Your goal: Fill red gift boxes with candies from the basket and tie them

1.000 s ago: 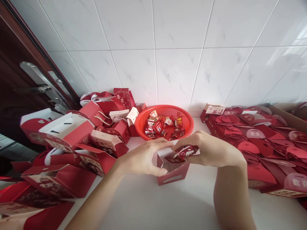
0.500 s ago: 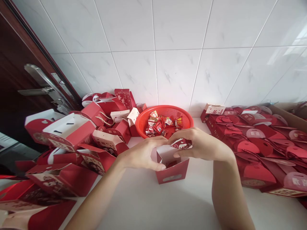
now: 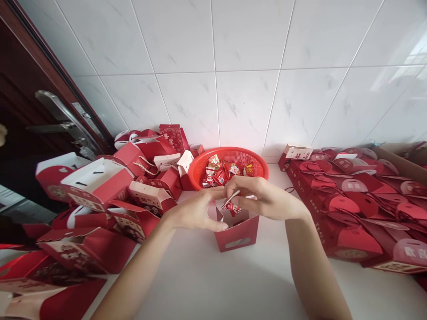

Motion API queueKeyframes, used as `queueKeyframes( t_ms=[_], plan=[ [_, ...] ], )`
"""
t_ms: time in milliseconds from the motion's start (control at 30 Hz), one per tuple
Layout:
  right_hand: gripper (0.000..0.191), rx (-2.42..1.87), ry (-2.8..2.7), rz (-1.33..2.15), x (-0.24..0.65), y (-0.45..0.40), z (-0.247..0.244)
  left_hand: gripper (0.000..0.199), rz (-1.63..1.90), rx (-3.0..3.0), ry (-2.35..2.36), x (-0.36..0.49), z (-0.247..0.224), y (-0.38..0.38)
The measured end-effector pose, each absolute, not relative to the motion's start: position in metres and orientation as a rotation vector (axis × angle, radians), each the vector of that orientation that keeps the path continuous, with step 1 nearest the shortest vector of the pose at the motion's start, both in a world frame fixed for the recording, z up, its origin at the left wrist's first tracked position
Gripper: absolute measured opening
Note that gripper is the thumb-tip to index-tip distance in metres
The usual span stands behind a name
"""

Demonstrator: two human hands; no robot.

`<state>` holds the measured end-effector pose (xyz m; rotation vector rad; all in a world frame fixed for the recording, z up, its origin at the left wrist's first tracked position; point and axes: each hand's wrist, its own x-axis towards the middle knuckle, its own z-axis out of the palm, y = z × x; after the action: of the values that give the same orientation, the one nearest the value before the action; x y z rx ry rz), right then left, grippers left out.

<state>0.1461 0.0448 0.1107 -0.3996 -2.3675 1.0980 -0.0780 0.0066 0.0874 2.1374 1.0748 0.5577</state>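
Observation:
A small red gift box (image 3: 237, 235) stands upright on the white table, its top spread and an oval window in its near side. My left hand (image 3: 196, 211) is closed on the box's left wall, thumb on the near rim and fingers behind. Over the box's far right part, my right hand (image 3: 263, 198) pinches a thin, pale-edged piece with red and white print (image 3: 232, 207), which looks like a flap of the box. The box's bottom is mostly hidden. Just behind the hands sits an orange-red plastic basket (image 3: 262, 165) with wrapped sweets (image 3: 218, 172) in it.
A heap of opened red and cream boxes (image 3: 100, 182) lies at the left. Rows of closed red boxes (image 3: 350, 213) with cords fill the right side. A tiled wall (image 3: 247, 106) rises behind, and a dark door with a metal handle (image 3: 55, 128) is at the far left.
My right hand has moved left and inward over the box, bringing the printed piece with it. The box has shifted slightly left. My left hand keeps its hold.

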Motion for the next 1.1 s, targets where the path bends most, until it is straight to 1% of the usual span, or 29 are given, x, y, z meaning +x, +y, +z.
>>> queueKeyframes(
  t_ms=[133,300,367,433,533,600,667,733,767,800,833,900,967,1033,1100],
  plan=[
    [0.013,-0.400,-2.501,0.933,0.149,0.046,0.110,0.057,0.529,2.114,1.135,-0.080,0.087,0.008],
    [0.018,-0.393,-2.581,1.053,0.151,0.046,0.110,0.067,0.522,2.131,1.138,-0.083,0.085,0.010],
    [0.021,-0.429,-2.575,1.032,0.152,0.047,0.109,0.069,0.537,2.140,1.134,-0.083,0.083,0.011],
    [0.021,-0.481,-2.527,0.986,0.154,0.049,0.110,0.067,0.589,2.142,1.160,-0.083,0.080,0.011],
    [0.022,-0.541,-2.374,0.944,0.163,0.051,0.113,0.057,0.682,2.113,1.153,-0.083,0.077,0.011],
    [0.031,-0.573,-2.257,0.914,0.171,0.053,0.114,0.054,0.785,2.060,1.132,-0.083,0.079,0.012],
    [0.051,-0.586,-2.161,0.931,0.178,0.056,0.114,0.050,0.946,1.978,1.116,-0.083,0.086,0.015],
    [0.071,-0.574,-2.097,1.018,0.181,0.058,0.113,0.045,1.141,1.876,1.098,-0.081,0.095,0.021],
    [0.077,-0.563,-2.066,1.075,0.181,0.060,0.112,0.042,1.232,1.824,1.088,-0.079,0.101,0.026],
    [0.078,-0.554,-2.033,1.135,0.180,0.061,0.110,0.039,1.305,1.781,1.076,-0.076,0.106,0.030],
    [0.074,-0.551,-1.998,1.189,0.179,0.062,0.109,0.037,1.352,1.754,1.060,-0.072,0.111,0.035],
    [0.057,-0.550,-1.920,1.264,0.176,0.064,0.107,0.033,1.380,1.753,1.014,-0.062,0.118,0.045],
    [0.040,-0.548,-1.832,1.292,0.175,0.067,0.106,0.034,1.384,1.770,0.937,-0.052,0.122,0.052],
    [0.033,-0.558,-1.720,1.263,0.175,0.069,0.105,0.046,1.413,1.752,0.841,-0.046,0.123,0.057],
    [0.033,-0.579,-1.596,1.226,0.177,0.070,0.105,0.063,1.415,1.714,0.770,-0.042,0.122,0.061]
  ],
)
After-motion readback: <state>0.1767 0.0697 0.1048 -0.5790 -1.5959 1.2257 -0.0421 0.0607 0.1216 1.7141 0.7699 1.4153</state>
